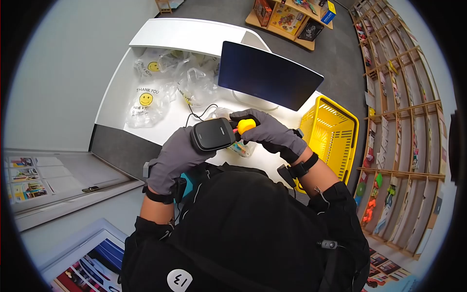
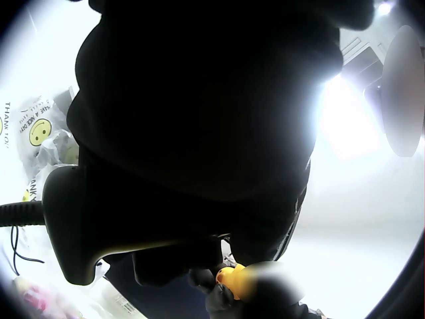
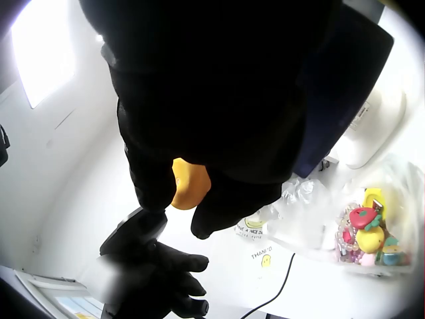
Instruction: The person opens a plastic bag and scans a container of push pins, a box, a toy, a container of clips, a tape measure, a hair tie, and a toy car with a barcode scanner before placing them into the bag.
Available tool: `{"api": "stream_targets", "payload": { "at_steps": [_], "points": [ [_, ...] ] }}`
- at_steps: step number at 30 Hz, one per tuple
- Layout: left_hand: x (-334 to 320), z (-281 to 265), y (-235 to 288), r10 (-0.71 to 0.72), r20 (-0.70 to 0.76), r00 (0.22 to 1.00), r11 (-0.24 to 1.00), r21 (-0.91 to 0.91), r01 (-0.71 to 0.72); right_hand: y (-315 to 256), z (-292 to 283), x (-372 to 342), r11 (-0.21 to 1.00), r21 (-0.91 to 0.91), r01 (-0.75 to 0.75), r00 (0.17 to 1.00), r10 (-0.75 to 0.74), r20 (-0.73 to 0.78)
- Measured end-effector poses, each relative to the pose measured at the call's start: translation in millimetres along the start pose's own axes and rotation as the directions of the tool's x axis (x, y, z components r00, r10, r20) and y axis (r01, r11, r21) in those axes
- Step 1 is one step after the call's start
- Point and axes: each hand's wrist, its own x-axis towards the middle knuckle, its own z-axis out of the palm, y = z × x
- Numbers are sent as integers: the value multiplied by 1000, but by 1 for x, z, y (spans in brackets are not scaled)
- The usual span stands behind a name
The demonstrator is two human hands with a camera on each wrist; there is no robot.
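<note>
In the head view my gloved left hand (image 1: 177,156) grips a black handheld barcode scanner (image 1: 213,135), its broad head facing up. A cable runs from the scanner's handle (image 2: 70,226) in the left wrist view. My gloved right hand (image 1: 277,135) pinches a small rounded yellow toy (image 1: 246,126) between fingers and thumb, close beside the scanner's head. Part of the toy is hidden by the fingers. Below the hands lies a clear plastic bag (image 3: 398,206) holding several colourful trinkets (image 3: 369,236), partly covered by the right hand in the head view.
Clear bags printed with smiley faces (image 1: 146,100) lie on the white counter's left side. A dark monitor (image 1: 267,75) stands beyond the hands. To the right is a yellow basket (image 1: 354,141), with tall wooden shelves (image 1: 406,109) farther off. A black cable (image 1: 194,115) crosses the counter.
</note>
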Motion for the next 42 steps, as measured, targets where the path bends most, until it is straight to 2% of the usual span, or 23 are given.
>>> {"api": "stream_targets", "payload": {
  "at_steps": [7,11,16,19,20,23,24,27,32,36,40,42],
  "points": [
    [0,-8,-8,3,35,999,1000,-13,-2,3,3,5,997,58,57,997,-60,39],
    [1,-13,-4,63,104,993,998,-18,-62,4,2,7,999,30,37,999,-38,31],
    [8,-14,-12,25,138,990,1000,-16,-23,3,3,11,998,62,18,999,-21,45],
    [5,-12,-10,55,10,998,990,-128,-53,6,0,13,999,-41,-15,1000,15,-14],
    [5,-13,-11,52,7,999,990,-131,-51,10,-5,17,999,-42,-19,1000,18,-11],
    [6,-18,-22,27,-127,992,995,-95,-39,33,-29,36,969,-105,-226,967,210,-141],
    [5,-19,-24,25,-126,992,995,-95,-37,40,-33,41,968,-103,-227,967,211,-140],
    [4,-22,-29,-8,-176,984,992,-125,-15,60,-37,60,954,101,-284,925,300,-235],
    [-2,-23,-30,-17,-196,980,990,-141,-11,76,-39,72,958,67,-279,913,286,-291],
    [-2,-23,-38,-28,-188,982,997,-78,13,66,-38,62,963,22,-270,933,267,-242],
    [-5,-24,-46,-61,-178,982,992,-124,39,21,-45,18,982,104,-155,957,176,-232],
    [-3,-20,-49,-38,-279,959,992,-127,3,-11,-63,-18,995,58,76,925,-48,-377]
  ]
}}
